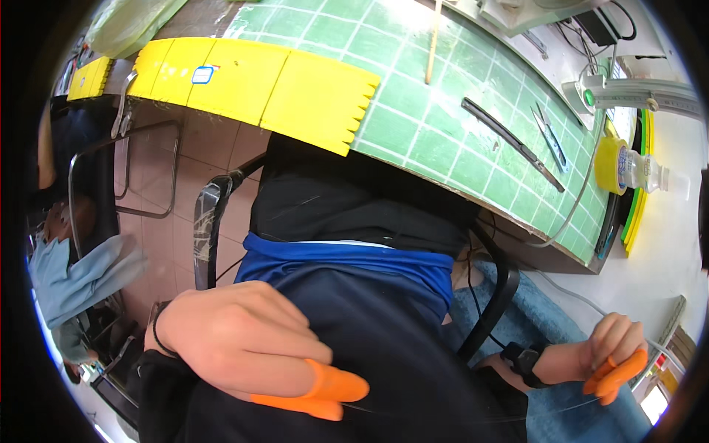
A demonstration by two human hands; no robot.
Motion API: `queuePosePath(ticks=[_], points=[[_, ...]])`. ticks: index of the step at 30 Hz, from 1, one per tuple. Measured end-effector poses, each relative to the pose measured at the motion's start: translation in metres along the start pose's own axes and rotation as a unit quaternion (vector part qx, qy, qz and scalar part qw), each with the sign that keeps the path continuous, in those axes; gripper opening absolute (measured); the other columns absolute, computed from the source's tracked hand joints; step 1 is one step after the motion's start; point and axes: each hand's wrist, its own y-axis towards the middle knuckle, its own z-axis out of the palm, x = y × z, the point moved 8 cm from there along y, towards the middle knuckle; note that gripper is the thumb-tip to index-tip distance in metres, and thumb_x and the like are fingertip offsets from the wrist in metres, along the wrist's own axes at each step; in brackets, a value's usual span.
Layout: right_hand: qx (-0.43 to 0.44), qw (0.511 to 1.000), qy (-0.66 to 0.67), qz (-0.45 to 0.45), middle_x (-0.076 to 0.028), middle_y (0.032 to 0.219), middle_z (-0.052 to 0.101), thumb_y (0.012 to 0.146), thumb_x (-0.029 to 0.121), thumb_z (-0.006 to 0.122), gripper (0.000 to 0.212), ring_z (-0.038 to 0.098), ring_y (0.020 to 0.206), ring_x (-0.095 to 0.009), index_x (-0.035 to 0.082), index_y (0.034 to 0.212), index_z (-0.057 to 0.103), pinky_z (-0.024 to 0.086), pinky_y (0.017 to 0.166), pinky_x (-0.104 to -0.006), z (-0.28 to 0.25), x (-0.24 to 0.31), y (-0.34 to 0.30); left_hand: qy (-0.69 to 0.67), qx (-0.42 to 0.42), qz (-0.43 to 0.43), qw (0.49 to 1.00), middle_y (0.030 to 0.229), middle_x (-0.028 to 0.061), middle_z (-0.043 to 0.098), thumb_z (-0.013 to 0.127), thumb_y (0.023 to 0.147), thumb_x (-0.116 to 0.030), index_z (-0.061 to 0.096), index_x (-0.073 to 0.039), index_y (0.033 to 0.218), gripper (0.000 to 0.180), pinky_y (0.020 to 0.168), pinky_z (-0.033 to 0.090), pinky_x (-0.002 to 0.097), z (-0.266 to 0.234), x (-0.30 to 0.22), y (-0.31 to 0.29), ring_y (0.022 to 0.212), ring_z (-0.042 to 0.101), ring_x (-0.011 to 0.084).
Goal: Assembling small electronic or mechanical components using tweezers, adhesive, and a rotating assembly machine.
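My left hand (247,345) is over my lap at the lower left, with orange finger cots (332,385) on its thumb and forefinger. Those two fingers are pinched on one end of a fine dark thread. Out at the lower right, beside the blue padding, is my right hand (617,351). Orange finger cots (614,376) cover its pinched fingertips too. The thread (473,421) runs low across my dark clothing between both hands, faint in the middle; its exact hold at the right fingertips is too small to make out.
A green gridded table top (450,111) carries yellow notched strips (310,92), a wooden stick (434,44), a long black cutter (513,144) and blue tweezers (550,136). At right stand a yellow tape roll (609,165) and clear bottle (641,170). Chair armrests (210,221) flank me.
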Motion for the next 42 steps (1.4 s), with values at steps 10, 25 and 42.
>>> queuePosePath(ticks=[10,25,42], points=[[-0.347,0.937,-0.025,-0.033,-0.005,0.087,0.057,0.099,0.009,0.058,0.022,0.039,0.057,-0.008,-0.002,0.118,0.053,0.032,0.058,-0.0245,-0.089,0.023,-0.055,0.130,-0.176,-0.072,0.973,0.057,0.0079,0.059,0.080,0.085,-0.023,0.070,0.003,0.076,0.030,0.038,0.038,0.0262,-0.055,-0.023,-0.063,0.040,0.054,0.0170],[-0.161,0.879,-0.448,0.007,-0.005,0.065,0.060,0.092,0.044,0.072,0.045,0.056,0.064,-0.018,-0.001,0.094,0.067,0.043,0.063,-0.0299,0.062,-0.044,0.077,0.255,-0.080,-0.115,0.957,0.060,0.0032,0.052,0.078,0.085,-0.017,0.072,-0.003,0.088,0.016,0.040,0.038,0.0300,-0.034,-0.004,-0.018,0.041,0.049,0.0187],[-0.239,0.913,-0.245,0.223,-0.006,0.070,0.066,0.082,-0.001,0.073,0.009,0.050,0.049,-0.006,-0.006,0.089,0.073,0.033,0.048,-0.0205,0.057,-0.091,0.084,0.262,-0.308,-0.226,0.886,0.061,0.0022,0.062,0.069,0.088,-0.031,0.074,-0.004,0.082,0.028,0.049,0.033,0.0267,-0.080,-0.006,-0.042,0.047,0.051,0.0142]])
